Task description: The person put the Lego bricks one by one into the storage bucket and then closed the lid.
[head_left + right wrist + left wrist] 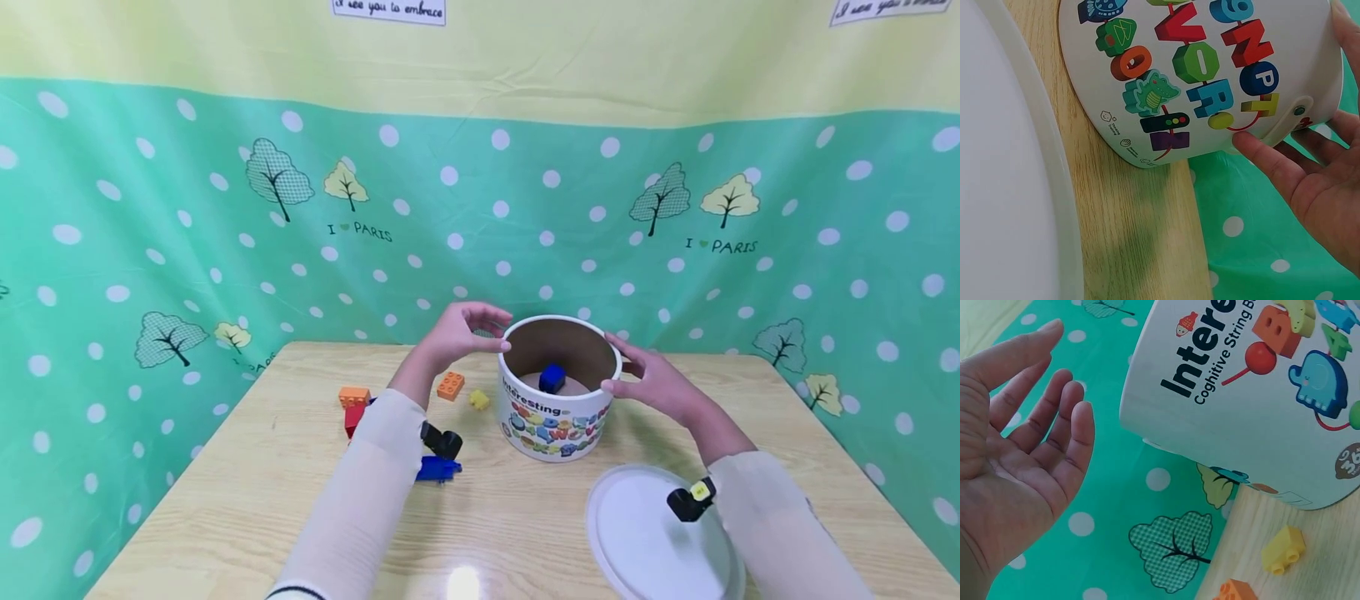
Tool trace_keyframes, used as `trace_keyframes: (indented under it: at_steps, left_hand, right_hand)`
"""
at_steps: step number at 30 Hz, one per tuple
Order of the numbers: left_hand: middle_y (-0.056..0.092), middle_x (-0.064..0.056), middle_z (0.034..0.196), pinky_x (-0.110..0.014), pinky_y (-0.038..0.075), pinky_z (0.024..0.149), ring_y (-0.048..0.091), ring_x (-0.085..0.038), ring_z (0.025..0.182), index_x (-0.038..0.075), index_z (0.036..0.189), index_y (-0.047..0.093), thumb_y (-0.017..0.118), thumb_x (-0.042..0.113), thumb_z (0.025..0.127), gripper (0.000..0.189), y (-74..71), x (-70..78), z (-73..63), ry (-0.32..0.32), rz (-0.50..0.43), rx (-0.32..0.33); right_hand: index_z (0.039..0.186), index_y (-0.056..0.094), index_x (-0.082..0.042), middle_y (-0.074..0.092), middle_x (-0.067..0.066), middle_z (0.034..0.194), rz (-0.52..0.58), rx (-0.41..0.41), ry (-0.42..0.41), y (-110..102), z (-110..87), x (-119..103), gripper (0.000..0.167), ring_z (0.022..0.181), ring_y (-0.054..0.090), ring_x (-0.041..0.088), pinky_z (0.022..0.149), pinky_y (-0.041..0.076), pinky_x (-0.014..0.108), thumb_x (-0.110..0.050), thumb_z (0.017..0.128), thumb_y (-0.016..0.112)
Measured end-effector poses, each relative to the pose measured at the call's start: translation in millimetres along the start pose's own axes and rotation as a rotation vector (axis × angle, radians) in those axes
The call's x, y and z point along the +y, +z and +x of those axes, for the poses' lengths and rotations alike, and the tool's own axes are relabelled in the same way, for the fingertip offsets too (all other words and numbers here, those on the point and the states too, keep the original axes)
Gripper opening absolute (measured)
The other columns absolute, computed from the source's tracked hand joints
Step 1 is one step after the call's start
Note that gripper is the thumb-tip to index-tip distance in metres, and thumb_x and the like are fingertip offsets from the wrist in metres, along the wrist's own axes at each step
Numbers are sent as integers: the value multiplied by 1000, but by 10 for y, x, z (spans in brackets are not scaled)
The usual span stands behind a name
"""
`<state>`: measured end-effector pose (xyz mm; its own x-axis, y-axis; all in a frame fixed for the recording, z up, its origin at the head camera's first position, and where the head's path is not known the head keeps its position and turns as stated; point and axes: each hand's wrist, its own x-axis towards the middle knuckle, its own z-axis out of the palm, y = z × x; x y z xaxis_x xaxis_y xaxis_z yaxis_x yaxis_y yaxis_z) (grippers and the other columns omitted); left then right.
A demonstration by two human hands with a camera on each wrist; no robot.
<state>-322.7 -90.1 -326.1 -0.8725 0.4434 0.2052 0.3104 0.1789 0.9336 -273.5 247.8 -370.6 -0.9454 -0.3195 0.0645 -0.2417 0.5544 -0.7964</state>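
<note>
A white round bucket (555,446) printed with colourful letters stands uncovered on the table, a dark blue block (552,378) inside it. At its left rim my left hand (468,333) is raised with fingers spread; the left wrist view shows the palm (1029,450) apart from the bucket wall, holding nothing. My right hand (656,385) is at the opposite side, fingers extended along the rim and wall. In the right wrist view, the right thumb (1266,159) touches the bucket near its pale handle strap (1288,125).
The white round lid (652,533) lies in front of the bucket, under the right forearm. Left of the bucket are an orange brick (451,386), a yellow piece (479,400), another orange brick (354,397), a red block (353,419) and a blue piece (438,469). A polka-dot curtain (495,208) hangs behind.
</note>
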Motion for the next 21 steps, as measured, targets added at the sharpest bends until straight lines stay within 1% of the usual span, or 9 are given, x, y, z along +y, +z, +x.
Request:
trace_keyframes:
  at_steps: [3, 7, 14, 21]
  left_hand:
    - [63, -18, 123, -36, 53, 88, 62, -25, 103, 3, 116, 68, 81, 6, 78, 41, -25, -10, -86, -5, -2, 4]
    - [64, -18, 120, -37, 54, 87, 62, -27, 104, 2, 117, 67, 81, 5, 78, 42, -62, -38, -181, 3, -7, 4]
    - [65, -14, 118, -37, 55, 87, 62, -27, 106, 0, 120, 65, 81, 5, 78, 45, -129, -106, -311, 27, -4, 1]
    - [66, -10, 113, -35, 54, 86, 60, -29, 108, 2, 119, 65, 81, 6, 78, 45, -179, -158, -470, -6, 2, 31]
  right_hand:
    - [157, 18, -20, 21, 17, 159, -2, 1, -9, -3, 9, -4, 94, 136, 32, 47, 100, 40, 61, -43, 85, 74]
    - [157, 18, -19, 21, 17, 159, 5, -2, -17, 0, 18, -8, 94, 136, 32, 47, 100, 40, 61, -42, 85, 74]
    - [157, 18, -19, 22, 17, 159, 11, 0, -1, 10, 15, -6, 95, 137, 31, 47, 100, 40, 61, -44, 85, 74]
    - [157, 18, -20, 21, 17, 159, 12, -1, 6, -1, 8, 3, 95, 138, 30, 47, 100, 40, 61, -44, 85, 74]
